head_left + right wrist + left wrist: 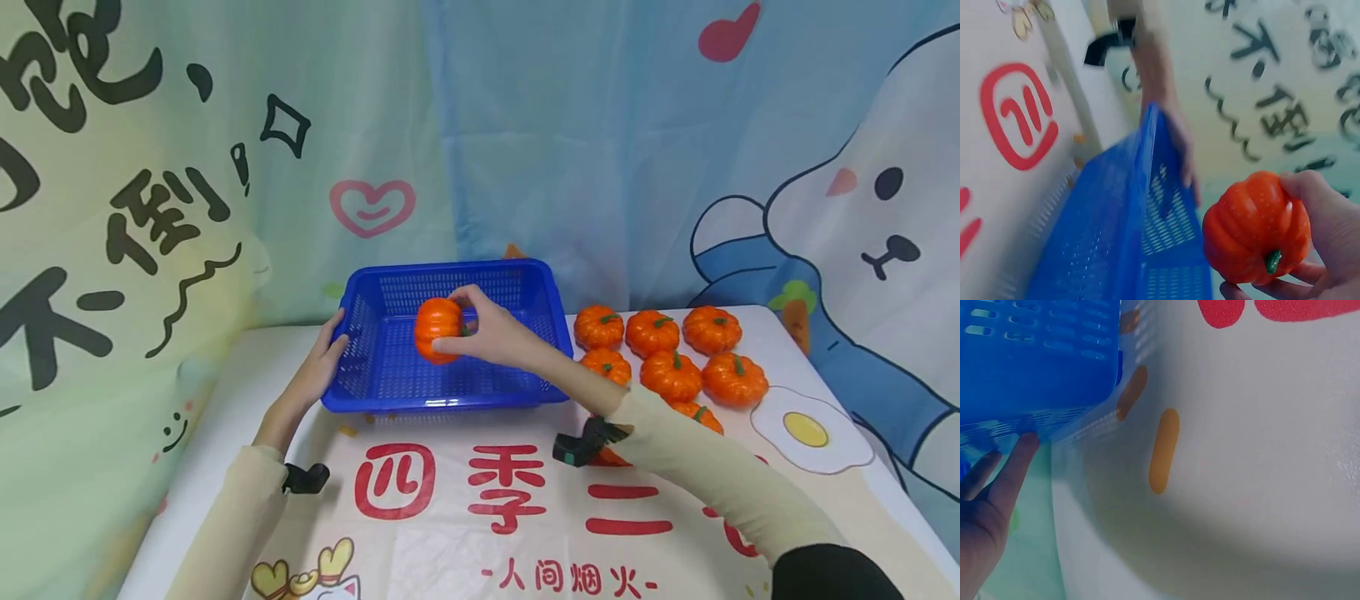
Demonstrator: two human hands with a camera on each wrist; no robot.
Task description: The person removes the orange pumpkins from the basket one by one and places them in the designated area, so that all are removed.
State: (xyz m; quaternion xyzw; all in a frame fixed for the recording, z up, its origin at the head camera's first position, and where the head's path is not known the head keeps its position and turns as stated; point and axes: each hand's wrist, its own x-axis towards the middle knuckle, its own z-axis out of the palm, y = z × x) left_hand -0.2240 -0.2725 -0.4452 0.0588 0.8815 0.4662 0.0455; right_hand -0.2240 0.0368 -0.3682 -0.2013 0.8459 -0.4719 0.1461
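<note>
A blue plastic basket [450, 403] with perforated walls stands at the back of the table. My left hand [321, 364] holds its left rim; in the left wrist view, straight fingers [1017, 465] lie against the basket's side. Over the basket's middle, my right hand [495, 329] grips a shiny orange toy pumpkin [438, 330]. It is turned on its side, the green stem facing the right hand. In the right wrist view the thumb lies on top of the pumpkin [1254, 225], with other fingers beneath. No other pumpkin shows inside the basket.
Several more orange pumpkins [671, 377] sit in a cluster on the table right of the basket, partly hidden by my right sleeve [720, 475]. A printed cloth [420, 550] covers the table. Behind the basket hangs a cartoon-printed curtain [525, 167].
</note>
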